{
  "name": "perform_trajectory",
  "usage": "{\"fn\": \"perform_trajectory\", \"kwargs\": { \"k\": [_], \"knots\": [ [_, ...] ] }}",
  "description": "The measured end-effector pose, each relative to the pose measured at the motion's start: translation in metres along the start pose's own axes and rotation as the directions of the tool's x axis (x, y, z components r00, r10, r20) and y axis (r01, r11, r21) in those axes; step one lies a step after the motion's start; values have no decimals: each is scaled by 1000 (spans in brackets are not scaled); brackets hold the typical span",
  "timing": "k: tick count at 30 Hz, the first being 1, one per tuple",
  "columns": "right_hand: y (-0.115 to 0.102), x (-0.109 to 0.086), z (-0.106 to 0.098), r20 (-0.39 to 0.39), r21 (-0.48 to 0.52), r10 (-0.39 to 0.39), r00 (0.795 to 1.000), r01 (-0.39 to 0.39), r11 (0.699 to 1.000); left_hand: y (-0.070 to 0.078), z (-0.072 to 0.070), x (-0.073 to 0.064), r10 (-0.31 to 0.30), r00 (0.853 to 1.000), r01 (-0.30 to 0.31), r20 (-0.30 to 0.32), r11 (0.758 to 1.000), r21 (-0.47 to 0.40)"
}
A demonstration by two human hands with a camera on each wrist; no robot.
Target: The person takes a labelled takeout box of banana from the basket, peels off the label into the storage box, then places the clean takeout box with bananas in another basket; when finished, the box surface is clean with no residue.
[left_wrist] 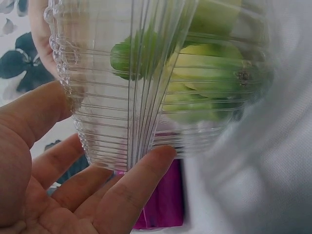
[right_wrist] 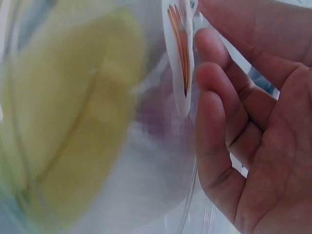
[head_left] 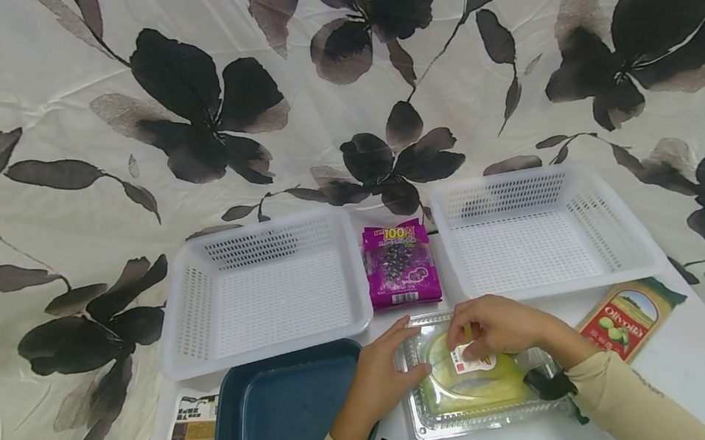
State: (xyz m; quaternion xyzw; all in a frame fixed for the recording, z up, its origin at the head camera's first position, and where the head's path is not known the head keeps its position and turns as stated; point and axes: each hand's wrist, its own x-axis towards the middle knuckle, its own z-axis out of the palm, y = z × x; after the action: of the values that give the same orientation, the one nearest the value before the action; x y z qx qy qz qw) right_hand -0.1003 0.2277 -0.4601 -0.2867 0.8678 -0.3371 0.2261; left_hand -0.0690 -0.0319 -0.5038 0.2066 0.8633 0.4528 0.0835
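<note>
A clear plastic clamshell box [head_left: 469,424] lies on the table, with yellow and green things [head_left: 510,380] inside that look like fruit or vegetables. My left hand [head_left: 382,372] touches the box's left edge with thumb and fingers spread along it. In the left wrist view, those fingers lie against the ridged clear wall [left_wrist: 105,146]. Over the lid, my right hand [head_left: 500,323] has its bent fingertips at a small white label [head_left: 481,361]. Seen from the right wrist, the label [right_wrist: 183,105] lies beside the fingertips; whether they pinch it cannot be made out.
Two white perforated baskets [head_left: 365,315] [head_left: 637,249] stand at the back, with a purple candy bag [head_left: 402,265] between them. A dark blue tray [head_left: 290,406] is left of the box, beside a printed pouch [head_left: 189,431]. An Olivoila packet [head_left: 629,317] lies at right.
</note>
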Motion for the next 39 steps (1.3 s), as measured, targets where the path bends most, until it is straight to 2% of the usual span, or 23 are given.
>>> {"fn": "perform_trajectory", "kwargs": {
  "k": [11,18,21,26,34,39],
  "knots": [
    [-9,5,3,-69,-89,21,997,-27,996,0,0,0,21,1000,-21,-7,1000,-8],
    [-19,10,10,-120,-150,100,988,-118,982,0,0,0,21,1000,-21,-8,1000,-9],
    [-20,10,11,-125,-150,109,986,-128,980,1,-1,0,21,1000,-22,-8,1000,-14],
    [-17,10,7,-95,-132,90,991,-102,986,2,-1,0,21,1000,-22,-7,1000,-15],
    [-9,4,-2,18,7,41,999,-41,999,1,-1,0,29,1000,-30,-9,999,-15],
    [-4,1,-5,56,39,44,998,-46,998,2,-1,0,22,1000,-22,-9,1000,-10]
  ]
}}
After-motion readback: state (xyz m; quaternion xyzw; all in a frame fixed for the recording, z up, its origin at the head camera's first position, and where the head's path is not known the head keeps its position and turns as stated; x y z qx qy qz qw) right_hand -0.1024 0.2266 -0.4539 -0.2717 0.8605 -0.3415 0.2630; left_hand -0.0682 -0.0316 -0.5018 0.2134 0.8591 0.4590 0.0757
